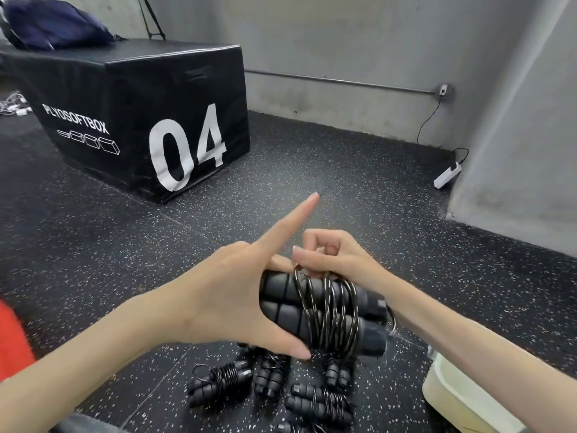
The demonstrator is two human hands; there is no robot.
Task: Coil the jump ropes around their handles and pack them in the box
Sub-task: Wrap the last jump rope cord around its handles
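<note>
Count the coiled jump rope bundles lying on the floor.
4 clearly: left bundle, middle bundle, right bundle, front bundle. A fifth may be cut off at the bottom edge; the held bundle hides some floor.

A black speckled rubber floor point(343, 189) meets grey walls point(343, 42). A black plyo box point(131, 98) marked "04" stands at the left, with a dark blue bag point(53, 23) on top. A pipe point(337, 81) runs along the wall to a socket point(443, 89); a white power strip point(448, 175) lies below.
</note>
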